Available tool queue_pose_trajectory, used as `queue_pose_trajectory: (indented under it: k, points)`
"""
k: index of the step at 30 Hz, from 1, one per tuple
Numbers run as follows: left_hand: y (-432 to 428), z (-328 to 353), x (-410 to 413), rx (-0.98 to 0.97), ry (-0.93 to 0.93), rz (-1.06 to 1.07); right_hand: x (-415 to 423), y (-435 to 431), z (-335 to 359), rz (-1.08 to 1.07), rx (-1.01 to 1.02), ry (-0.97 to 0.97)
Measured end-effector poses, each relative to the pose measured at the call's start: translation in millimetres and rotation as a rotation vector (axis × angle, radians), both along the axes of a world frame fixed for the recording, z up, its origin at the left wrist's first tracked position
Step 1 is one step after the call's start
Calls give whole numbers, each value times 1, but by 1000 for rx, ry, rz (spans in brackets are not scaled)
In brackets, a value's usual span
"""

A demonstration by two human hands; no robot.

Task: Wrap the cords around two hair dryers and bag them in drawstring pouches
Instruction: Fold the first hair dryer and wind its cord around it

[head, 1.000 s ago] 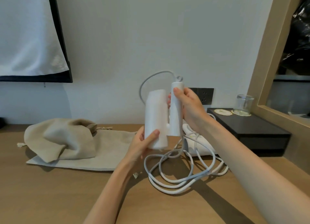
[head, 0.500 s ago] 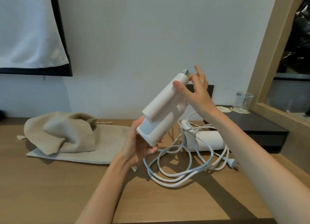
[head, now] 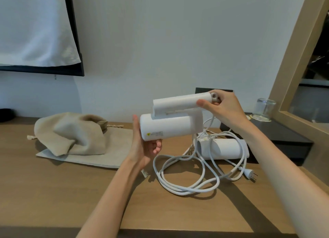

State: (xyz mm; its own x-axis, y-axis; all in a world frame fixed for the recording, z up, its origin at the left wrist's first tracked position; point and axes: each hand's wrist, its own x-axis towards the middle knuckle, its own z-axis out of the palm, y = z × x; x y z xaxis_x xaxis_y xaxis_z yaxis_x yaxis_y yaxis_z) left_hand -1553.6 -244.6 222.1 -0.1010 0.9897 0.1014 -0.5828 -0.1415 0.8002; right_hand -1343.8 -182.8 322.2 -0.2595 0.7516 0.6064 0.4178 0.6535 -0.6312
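I hold a white folding hair dryer (head: 170, 126) level above the wooden desk (head: 53, 193). My left hand (head: 144, 146) cups the left end of its barrel from below. My right hand (head: 225, 107) grips the end of the folded handle where the cord comes out. A second white hair dryer (head: 226, 148) lies on the desk behind, to the right. Loose white cord (head: 187, 186) loops over the desk and ends in a plug (head: 250, 174). Two beige drawstring pouches lie at the left: one bunched up (head: 71, 132), one flat (head: 114, 148) beneath it.
A black tray (head: 284, 136) stands at the right against the wall with a glass (head: 263, 109) on a coaster. A black wall socket (head: 201, 90) sits behind the dryer. A mirror frame (head: 292, 63) rises at the right. A dark-framed panel (head: 74, 41) hangs at the upper left.
The held dryer has turned from upright through a tilt to lying level. My right hand has moved to the cord end of the handle, and my left hand has stayed under the barrel.
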Motion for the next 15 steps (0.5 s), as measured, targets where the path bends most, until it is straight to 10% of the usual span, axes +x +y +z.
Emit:
queue_pose_trajectory:
  k: [5, 15]
  points:
    - [8, -2, 9, 69, -76, -31, -9, -8, -14, -38, -56, 215]
    - [12, -1, 7, 35, -179, 275, -34, -38, -44, 119, -173, -155]
